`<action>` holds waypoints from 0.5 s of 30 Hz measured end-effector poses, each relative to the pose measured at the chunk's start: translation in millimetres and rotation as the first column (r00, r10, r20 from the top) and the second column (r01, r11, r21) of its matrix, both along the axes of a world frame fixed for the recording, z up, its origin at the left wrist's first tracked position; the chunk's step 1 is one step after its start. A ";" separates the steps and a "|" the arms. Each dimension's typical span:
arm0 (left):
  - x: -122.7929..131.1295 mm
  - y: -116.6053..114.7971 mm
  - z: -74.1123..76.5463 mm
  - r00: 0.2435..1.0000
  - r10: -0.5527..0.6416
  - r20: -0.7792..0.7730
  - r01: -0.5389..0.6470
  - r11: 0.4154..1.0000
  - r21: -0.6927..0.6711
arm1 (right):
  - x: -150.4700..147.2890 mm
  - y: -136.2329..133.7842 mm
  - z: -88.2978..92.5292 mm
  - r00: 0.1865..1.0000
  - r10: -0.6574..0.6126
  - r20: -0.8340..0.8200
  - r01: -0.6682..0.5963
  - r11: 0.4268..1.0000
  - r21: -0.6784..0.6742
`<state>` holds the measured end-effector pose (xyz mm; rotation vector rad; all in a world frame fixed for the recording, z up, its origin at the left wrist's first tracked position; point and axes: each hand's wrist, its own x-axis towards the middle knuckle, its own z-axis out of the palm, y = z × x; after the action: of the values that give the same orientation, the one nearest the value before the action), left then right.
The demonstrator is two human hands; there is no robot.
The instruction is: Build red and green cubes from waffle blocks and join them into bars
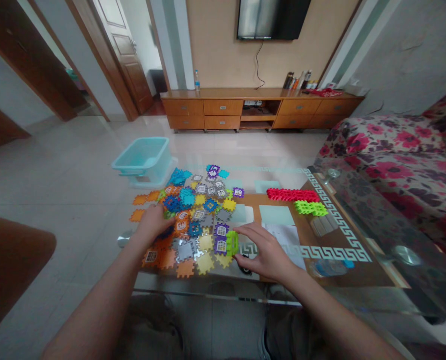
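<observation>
My right hand [264, 245] pinches a lime-green interlocking plastic tile [232, 243] between the thumb below and the fingers above. Against the tile's left side lie two purple window tiles [220, 245]. On the left of the tile pile, my left hand [153, 221] reaches in with its fingers curled down, and its fingertips are partly hidden among the pieces. Close to it are a dark blue tile [172, 203] and an orange window tile [181, 226]. Grey, yellow, orange and blue tiles spread loosely between my hands.
The glass table has a white key-pattern border [352, 235]. A teal bin [143, 155] stands at its far left. On the right lie a red row of joined tiles [292, 195] and a lime-green one [311, 208]. A floral sofa [395, 145] is beyond the right edge.
</observation>
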<state>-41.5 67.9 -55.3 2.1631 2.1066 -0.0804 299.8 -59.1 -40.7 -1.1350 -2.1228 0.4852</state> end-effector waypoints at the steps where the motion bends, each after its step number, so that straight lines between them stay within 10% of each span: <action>1: 0.6 -0.3 0.3 1.000 0.006 0.002 -0.006 1.000 0.002 | -0.1 0.3 -0.1 1.000 0.001 0.002 -0.001 1.000 -0.003; 15: -0.1 -2.3 3.7 1.000 -0.006 -0.021 0.007 0.999 0.043 | 0.5 0.4 -1.5 1.000 -0.003 0.018 0.003 1.000 -0.018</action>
<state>-41.6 65.6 -51.7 2.2031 2.1317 -0.0585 300.3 -58.7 -42.2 -1.1567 -2.1354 0.4951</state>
